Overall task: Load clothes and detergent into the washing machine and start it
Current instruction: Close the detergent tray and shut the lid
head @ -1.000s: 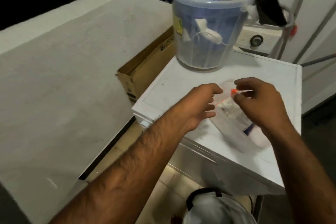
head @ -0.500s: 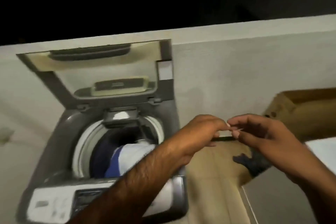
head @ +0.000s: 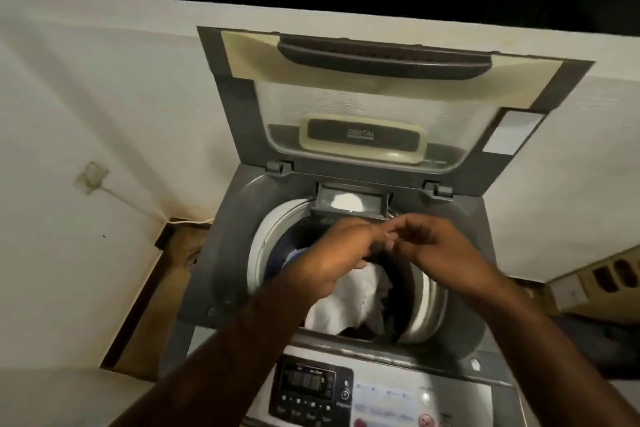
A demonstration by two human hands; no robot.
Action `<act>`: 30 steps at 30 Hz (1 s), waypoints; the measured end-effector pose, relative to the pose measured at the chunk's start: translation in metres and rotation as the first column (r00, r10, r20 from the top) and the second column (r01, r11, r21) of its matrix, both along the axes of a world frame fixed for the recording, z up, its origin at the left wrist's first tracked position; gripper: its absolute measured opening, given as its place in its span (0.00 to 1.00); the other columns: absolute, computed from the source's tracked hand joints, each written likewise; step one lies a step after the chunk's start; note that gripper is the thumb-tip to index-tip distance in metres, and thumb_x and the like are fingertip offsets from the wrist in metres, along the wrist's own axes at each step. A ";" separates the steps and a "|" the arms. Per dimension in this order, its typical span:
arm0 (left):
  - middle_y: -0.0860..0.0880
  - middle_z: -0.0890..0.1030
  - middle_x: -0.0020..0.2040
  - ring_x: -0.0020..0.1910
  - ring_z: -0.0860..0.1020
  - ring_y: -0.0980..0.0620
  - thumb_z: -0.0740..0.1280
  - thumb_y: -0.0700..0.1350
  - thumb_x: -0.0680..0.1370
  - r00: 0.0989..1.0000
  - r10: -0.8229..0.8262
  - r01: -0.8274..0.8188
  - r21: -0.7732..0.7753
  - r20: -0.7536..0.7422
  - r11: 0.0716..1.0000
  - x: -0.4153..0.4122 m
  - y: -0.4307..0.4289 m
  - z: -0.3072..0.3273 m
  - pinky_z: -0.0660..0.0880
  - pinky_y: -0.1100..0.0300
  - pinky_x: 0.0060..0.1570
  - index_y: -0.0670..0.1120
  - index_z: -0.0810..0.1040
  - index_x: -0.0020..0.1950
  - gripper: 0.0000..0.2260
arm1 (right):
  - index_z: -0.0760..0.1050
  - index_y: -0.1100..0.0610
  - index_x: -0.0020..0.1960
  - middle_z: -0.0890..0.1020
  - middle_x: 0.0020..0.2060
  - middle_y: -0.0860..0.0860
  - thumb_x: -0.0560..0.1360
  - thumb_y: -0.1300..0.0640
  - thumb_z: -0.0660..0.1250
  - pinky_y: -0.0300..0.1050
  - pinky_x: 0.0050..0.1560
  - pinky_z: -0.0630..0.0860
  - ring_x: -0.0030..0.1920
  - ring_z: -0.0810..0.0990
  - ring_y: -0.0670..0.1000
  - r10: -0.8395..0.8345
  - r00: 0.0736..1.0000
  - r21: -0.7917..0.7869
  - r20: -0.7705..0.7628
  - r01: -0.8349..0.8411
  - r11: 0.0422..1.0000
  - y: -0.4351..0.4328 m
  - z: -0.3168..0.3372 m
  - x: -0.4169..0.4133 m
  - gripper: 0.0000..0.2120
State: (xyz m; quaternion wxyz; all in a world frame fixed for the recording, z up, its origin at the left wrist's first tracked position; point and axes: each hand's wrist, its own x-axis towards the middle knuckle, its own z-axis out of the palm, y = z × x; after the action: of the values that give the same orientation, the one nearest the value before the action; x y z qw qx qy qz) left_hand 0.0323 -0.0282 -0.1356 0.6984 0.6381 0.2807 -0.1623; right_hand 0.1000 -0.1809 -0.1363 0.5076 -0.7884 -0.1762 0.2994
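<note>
A grey top-loading washing machine (head: 221, 253) stands in front of me with its lid (head: 381, 100) raised against the wall. White and blue clothes (head: 349, 302) lie in the drum (head: 266, 236). At the drum's back edge the detergent compartment (head: 348, 201) holds white powder. My left hand (head: 332, 253) and my right hand (head: 436, 246) hover over the drum with their fingertips meeting. Together they pinch a small thin item that is too blurred to identify. The control panel (head: 311, 385) with its lit display sits just below my forearms.
White walls close in behind and to the left, with a wall socket and cable (head: 90, 177) on the left. A strip of tan floor (head: 156, 305) runs along the machine's left side. A cardboard box (head: 595, 281) lies at the right.
My view swung from the white appliance with the laundry bucket to the open washing machine. Both hands left the clear plastic bag and now pinch together over the drum.
</note>
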 end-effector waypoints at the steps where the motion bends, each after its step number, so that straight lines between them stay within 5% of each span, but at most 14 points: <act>1: 0.51 0.83 0.45 0.49 0.79 0.52 0.66 0.45 0.79 0.999 0.035 -0.036 -0.032 -0.031 0.999 0.004 0.010 -0.012 0.75 0.52 0.61 0.50 0.81 0.46 0.05 | 0.82 0.58 0.55 0.87 0.47 0.57 0.76 0.68 0.71 0.36 0.46 0.81 0.48 0.85 0.52 -0.060 0.996 0.002 -0.065 0.060 0.998 0.011 -0.014 0.003 0.10; 3: 0.48 0.80 0.50 0.50 0.79 0.49 0.65 0.46 0.81 0.985 0.138 -0.150 -0.123 -0.099 0.981 0.015 0.027 -0.041 0.77 0.51 0.61 0.48 0.80 0.52 0.05 | 0.80 0.59 0.57 0.86 0.45 0.55 0.77 0.63 0.71 0.42 0.45 0.79 0.49 0.84 0.53 -0.219 0.939 0.004 -0.264 0.228 0.974 0.029 -0.039 0.008 0.09; 7: 0.39 0.75 0.64 0.62 0.77 0.41 0.67 0.48 0.82 0.892 0.397 -0.445 -0.259 -0.218 0.857 0.041 0.048 -0.088 0.77 0.51 0.60 0.42 0.74 0.68 0.16 | 0.79 0.54 0.50 0.80 0.41 0.52 0.80 0.56 0.66 0.47 0.48 0.80 0.51 0.81 0.56 -0.405 0.652 -0.012 -0.641 0.519 0.855 0.057 -0.075 0.019 0.03; 12: 0.36 0.74 0.66 0.67 0.76 0.37 0.72 0.47 0.79 0.792 0.545 -0.610 -0.354 -0.274 0.708 0.066 0.062 -0.112 0.77 0.51 0.59 0.40 0.73 0.70 0.22 | 0.77 0.53 0.50 0.81 0.47 0.55 0.82 0.51 0.64 0.43 0.42 0.83 0.46 0.80 0.52 -0.408 0.450 0.014 -0.795 0.685 0.728 0.075 -0.110 0.034 0.07; 19: 0.36 0.80 0.63 0.61 0.81 0.40 0.75 0.44 0.76 0.724 0.651 -0.682 -0.383 -0.227 0.624 0.073 0.064 -0.138 0.82 0.58 0.45 0.38 0.75 0.69 0.23 | 0.79 0.62 0.63 0.84 0.54 0.59 0.79 0.49 0.69 0.42 0.44 0.84 0.46 0.84 0.52 -0.435 0.406 0.066 -0.804 0.788 0.613 0.088 -0.145 0.044 0.19; 26: 0.36 0.81 0.63 0.58 0.82 0.42 0.74 0.45 0.77 0.705 0.681 -0.699 -0.357 -0.197 0.620 0.101 0.070 -0.134 0.82 0.62 0.34 0.38 0.76 0.68 0.22 | 0.78 0.64 0.62 0.84 0.51 0.60 0.81 0.52 0.67 0.43 0.45 0.84 0.44 0.84 0.52 -0.449 0.387 0.069 -0.805 0.813 0.578 0.100 -0.139 0.074 0.17; 30: 0.35 0.81 0.63 0.49 0.83 0.45 0.73 0.41 0.77 0.696 0.697 -0.696 -0.401 -0.173 0.595 0.108 0.074 -0.136 0.82 0.63 0.32 0.35 0.74 0.68 0.22 | 0.78 0.63 0.58 0.84 0.51 0.59 0.81 0.56 0.67 0.42 0.41 0.84 0.45 0.84 0.52 -0.457 0.362 0.072 -0.812 0.840 0.538 0.105 -0.138 0.084 0.11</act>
State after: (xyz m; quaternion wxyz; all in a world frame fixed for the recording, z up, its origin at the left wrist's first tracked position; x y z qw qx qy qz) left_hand 0.1405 0.0453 -0.2713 0.8302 0.3041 0.4626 0.0651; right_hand 0.1842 -0.0757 -0.2747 0.7865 -0.4518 0.3079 0.2873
